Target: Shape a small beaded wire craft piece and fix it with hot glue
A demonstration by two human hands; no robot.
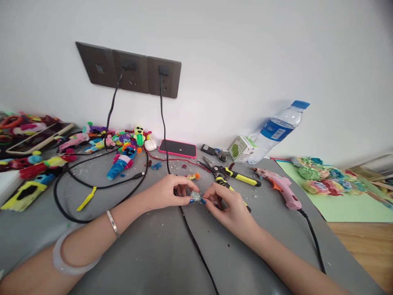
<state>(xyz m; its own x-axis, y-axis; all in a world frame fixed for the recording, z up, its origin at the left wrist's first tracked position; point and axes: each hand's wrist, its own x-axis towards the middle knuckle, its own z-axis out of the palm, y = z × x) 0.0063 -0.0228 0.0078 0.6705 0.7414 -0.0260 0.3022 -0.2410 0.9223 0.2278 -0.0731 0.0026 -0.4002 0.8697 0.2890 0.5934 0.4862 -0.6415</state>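
Between my two hands is a small clump of clear, pale, glassy-looking material (pixel 195 196), too small to name exactly. My left hand (pixel 172 191) pinches it from the left with thumb and forefinger. From the right, the fingertips of my right hand (pixel 225 203) are pinched at its edge; whether they grip the clump or a fine strand on it cannot be made out. Just behind my right hand lie yellow-and-black pliers (pixel 242 177), with a second yellow handle partly hidden by that hand. A small orange-and-yellow piece (pixel 193 176) lies beyond my left fingers.
A pink hot glue gun (pixel 284 190) rests at right, its cord trailing forward. A water bottle (pixel 276 131) and small carton (pixel 242 149) stand by the wall. A phone (pixel 178 148), black cables (pixel 196 241) and fuzzy pipe-cleaner figures (pixel 123 162) lie behind and left. Paper flowers (pixel 325 180) are at far right.
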